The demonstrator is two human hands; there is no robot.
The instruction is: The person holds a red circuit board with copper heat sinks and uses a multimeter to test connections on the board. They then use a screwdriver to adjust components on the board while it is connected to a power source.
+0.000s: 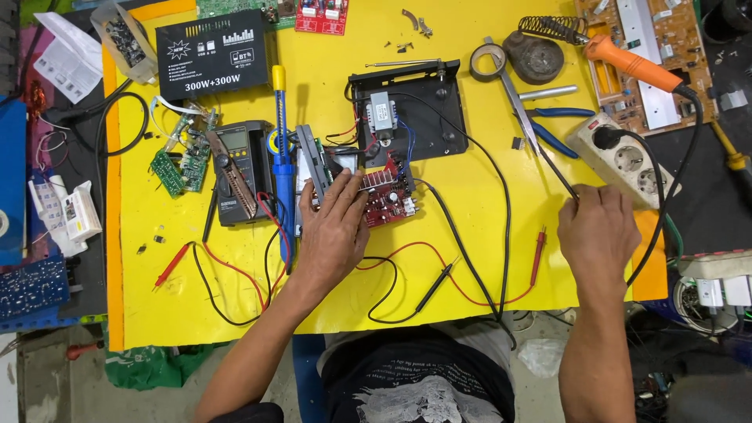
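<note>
A: Quick check, where's the left hand (333, 227)?

B: Flat on the red circuit board (388, 197), mid yellow tabletop (470, 235). Fingers (345, 188) spread and laid out, pressing the board's left part and the grey-white module (317, 168) just beside it. No closed grip, more a hold-down.

A: Which way does the board lie from those fingers?

B: Mostly to the right of the fingertips, a bit toward the black metal chassis plate w/ the small transformer (383, 111). Board's long axis runs roughly left-right, slightly tilted. Wires link it up to the plate.

A: And the right hand (597, 231)?

B: Well apart, near the tabletop's right edge. Fingers (580, 200) curled, pinching what looks like a thin black cable (501, 196) at the knuckle end. Can't tell exactly how tight, the back of the hand hides the pinch.

A: Where does that cable go?

B: Loops left across the tabletop toward the plate and board. So the left hand is nearer the board by far, the right only reaches it via the cable.

A: Anything near the right hand?

B: White power strip (627, 157) just above it, orange-handled soldering iron (630, 66) farther up, blue-handled pliers (560, 129) near. Red multimeter probe (538, 257) lies between the two hands; the multimeter (239, 172) sits left of the left hand.
</note>
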